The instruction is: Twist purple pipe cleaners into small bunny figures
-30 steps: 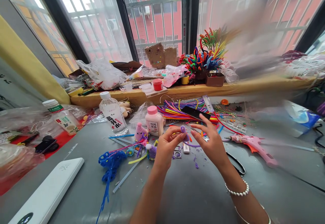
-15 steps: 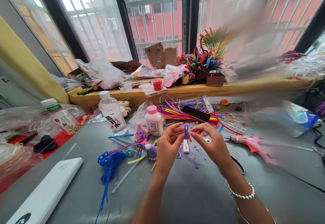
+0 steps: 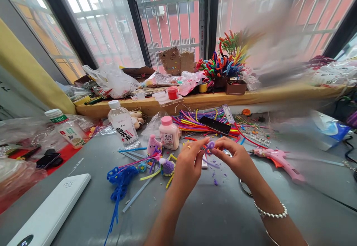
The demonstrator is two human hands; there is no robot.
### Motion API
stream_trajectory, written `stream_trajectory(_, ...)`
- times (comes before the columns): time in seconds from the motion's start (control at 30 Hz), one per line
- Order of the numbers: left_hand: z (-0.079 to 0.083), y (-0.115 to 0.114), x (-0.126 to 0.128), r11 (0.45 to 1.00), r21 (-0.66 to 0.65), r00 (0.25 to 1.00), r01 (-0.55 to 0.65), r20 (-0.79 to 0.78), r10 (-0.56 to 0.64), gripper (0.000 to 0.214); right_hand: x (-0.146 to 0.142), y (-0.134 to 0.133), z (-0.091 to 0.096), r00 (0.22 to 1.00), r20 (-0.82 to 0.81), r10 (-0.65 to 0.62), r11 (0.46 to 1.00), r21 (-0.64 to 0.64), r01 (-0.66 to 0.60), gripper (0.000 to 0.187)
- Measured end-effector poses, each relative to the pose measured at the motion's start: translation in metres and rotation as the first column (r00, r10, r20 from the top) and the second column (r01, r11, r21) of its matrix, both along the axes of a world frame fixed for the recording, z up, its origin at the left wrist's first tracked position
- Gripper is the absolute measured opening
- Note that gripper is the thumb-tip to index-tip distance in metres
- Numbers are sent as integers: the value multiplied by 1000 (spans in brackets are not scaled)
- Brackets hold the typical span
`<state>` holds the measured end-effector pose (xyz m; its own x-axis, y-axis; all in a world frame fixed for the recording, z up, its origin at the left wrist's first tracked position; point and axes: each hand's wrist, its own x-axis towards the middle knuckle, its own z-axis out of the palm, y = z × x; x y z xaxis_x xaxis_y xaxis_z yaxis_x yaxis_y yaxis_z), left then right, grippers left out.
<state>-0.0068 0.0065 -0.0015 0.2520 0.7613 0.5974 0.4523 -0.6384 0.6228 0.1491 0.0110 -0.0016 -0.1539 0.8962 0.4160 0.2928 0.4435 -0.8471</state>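
Note:
Over the grey table (image 3: pixel 212 216), my left hand (image 3: pixel 189 164) and my right hand (image 3: pixel 235 158) meet fingertip to fingertip. Both pinch a small purple pipe cleaner piece (image 3: pixel 209 146), bent into a loop, with a loose tail trailing down toward the table. My right wrist wears a pearl bracelet (image 3: pixel 272 213). Purple fuzz scraps (image 3: pixel 215 181) lie on the table just below my hands. A small purple and white pipe cleaner figure (image 3: pixel 167 166) stands left of my left hand.
A pink bottle (image 3: pixel 169 132), a water bottle (image 3: pixel 123 124) and a blue pipe cleaner tangle (image 3: pixel 120 179) sit to the left. A pink glue gun (image 3: pixel 279 158) lies to the right. Coloured pipe cleaners (image 3: pixel 200 121) and a black phone (image 3: pixel 214 124) lie behind. A white box (image 3: pixel 52 210) sits near left.
My hands have closed in on each other and shifted slightly right. The purple loop went from upright between the fingers to being pinched by both hands.

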Motion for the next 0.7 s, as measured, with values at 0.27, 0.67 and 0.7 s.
stream_trajectory(0.27, 11, 2, -9, 977, -200, 996, 72, 57, -61, 19, 5, -5, 6, 979, -127, 158, 956, -226, -184, 17)
stream_trajectory(0.67, 5, 5, -4, 795, -562, 910, 229, 413, 29, 18, 6, -1, 4, 992, -27, 120, 972, -201, -123, 27)
stream_trajectory(0.7, 6, 5, -4, 787, -568, 905, 241, 425, 30, 18, 6, -2, 4, 995, -51, 86, 975, -199, -94, 27)
